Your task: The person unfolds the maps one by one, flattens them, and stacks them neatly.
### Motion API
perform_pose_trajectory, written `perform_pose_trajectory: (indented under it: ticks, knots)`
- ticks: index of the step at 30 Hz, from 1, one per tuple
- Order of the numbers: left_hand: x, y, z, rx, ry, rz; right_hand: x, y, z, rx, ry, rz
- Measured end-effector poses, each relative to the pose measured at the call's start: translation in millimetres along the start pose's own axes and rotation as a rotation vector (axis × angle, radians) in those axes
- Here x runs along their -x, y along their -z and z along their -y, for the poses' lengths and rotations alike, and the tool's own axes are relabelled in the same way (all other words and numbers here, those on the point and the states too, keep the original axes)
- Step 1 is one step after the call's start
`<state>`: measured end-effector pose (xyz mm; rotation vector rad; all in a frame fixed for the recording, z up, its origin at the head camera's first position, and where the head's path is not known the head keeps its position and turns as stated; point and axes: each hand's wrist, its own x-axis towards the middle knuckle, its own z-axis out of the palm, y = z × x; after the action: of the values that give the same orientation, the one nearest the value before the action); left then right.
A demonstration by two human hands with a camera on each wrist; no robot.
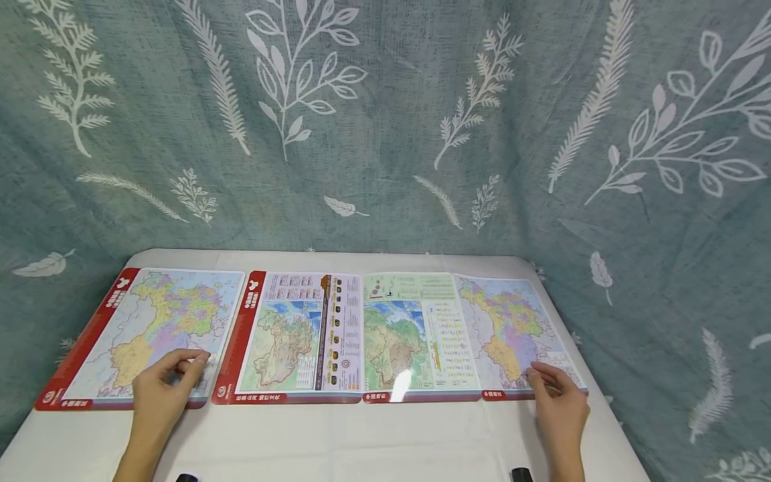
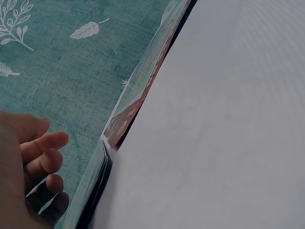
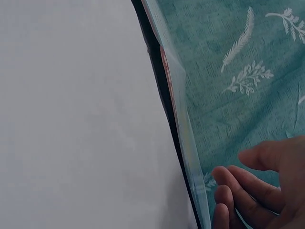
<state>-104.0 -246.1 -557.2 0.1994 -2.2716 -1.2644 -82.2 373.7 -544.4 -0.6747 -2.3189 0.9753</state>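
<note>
Colourful printed map sheets lie in a row. The leftmost map has a red side strip. Beside it is a relief-map panel with a red strip, then another relief map with tables, and a coloured map at the right end. Over the lower right part of the leftmost map hovers my left hand, its fingers loosely bent. At the lower right corner of the right-end map is my right hand, also loosely curled. The wrist views show nothing between the fingers of the left hand or right hand.
The sheets lie on a white table. A green-blue leaf-patterned cloth hangs behind and beside it. Two small black objects show at the lower frame edge. A bright reflection sits on the glossy middle panel.
</note>
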Motion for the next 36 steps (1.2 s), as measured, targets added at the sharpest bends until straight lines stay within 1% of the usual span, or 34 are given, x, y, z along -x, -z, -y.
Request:
perform_pose_trajectory:
  ticks: [6, 13, 16, 19, 21, 23, 26, 29, 32, 36]
  knots:
    - [-1.4, 3.3, -1.3, -0.018, 0.005, -0.01, 7.7, -10, 10, -0.058, 0.001, 0.038]
    - [-4.7, 10.5, -1.3, -0.065, 0.024, -0.032, 14.9, -19, 21, -0.052, 0.01, 0.098]
    - [-5.7, 14.7, -0.7, -0.084, 0.052, -0.047, 17.1, -21, 24, -0.053, 0.014, 0.101]
    - [-6.2, 19.6, 0.6, -0.099, 0.098, -0.046, 19.0, -21, 28, -0.069, 0.011, 0.096]
    - [-6.0, 23.4, 1.9, -0.114, 0.129, -0.045, 20.4, -23, 30, -0.086, 0.012, 0.111]
    - [-5.6, 26.9, 4.1, -0.126, 0.146, -0.049, 22.2, -24, 32, -0.11, 0.017, 0.132]
    - [-4.4, 32.2, 7.5, -0.134, 0.14, -0.067, 25.0, -28, 35, -0.129, 0.03, 0.161]
    - [-4.2, 35.7, 10.4, -0.137, 0.132, -0.073, 27.1, -29, 38, -0.134, 0.034, 0.165]
    - [-6.3, 37.0, 12.5, -0.147, 0.145, -0.069, 29.0, -30, 40, -0.131, 0.025, 0.163]
    - [-12.0, 37.3, 15.4, -0.155, 0.167, -0.082, 32.3, -28, 41, -0.113, 0.028, 0.169]
